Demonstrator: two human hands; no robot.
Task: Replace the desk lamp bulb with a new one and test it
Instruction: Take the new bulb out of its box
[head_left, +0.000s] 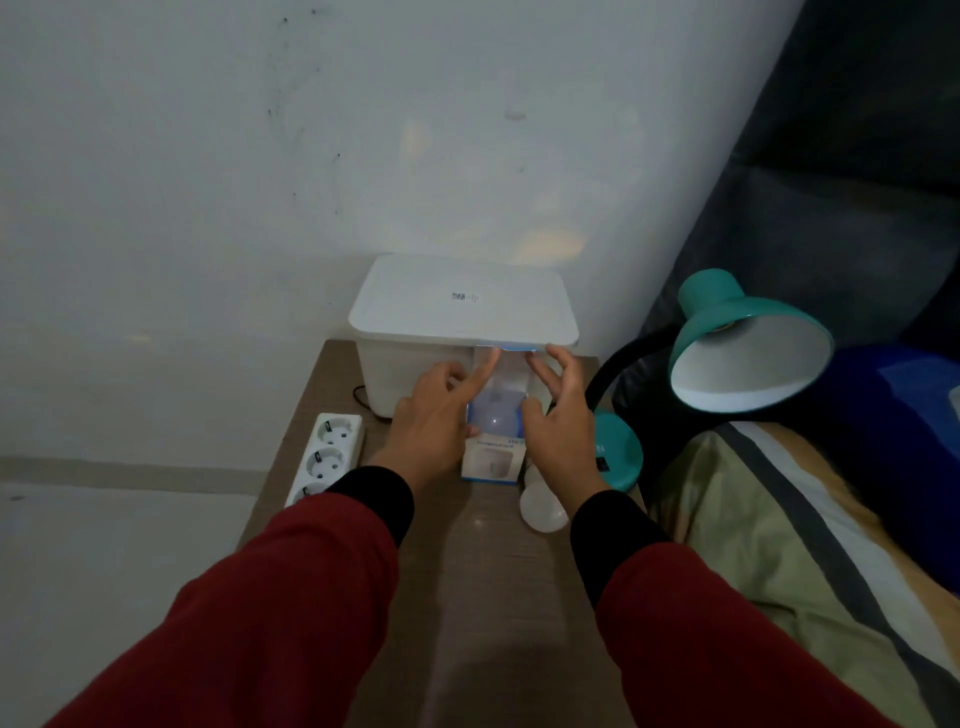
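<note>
A blue and white bulb box (490, 464) stands on the small wooden table (467, 582) with its top flap raised, and a round white bulb (493, 414) shows inside it. My left hand (431, 421) grips the box's left side, index finger stretched up to the flap. My right hand (563, 426) holds the right side, thumb on the box and fingers spread by the flap. A loose white bulb (543, 512) lies on the table below my right wrist. The teal desk lamp (748, 343) stands at the right, its shade turned toward me with no bulb showing inside.
A white lidded storage box (462, 301) sits at the back of the table against the wall. A white power strip (327, 457) lies along the left edge. The lamp's teal base (618, 457) occupies the right edge, with a bed and striped blanket (779, 545) beyond.
</note>
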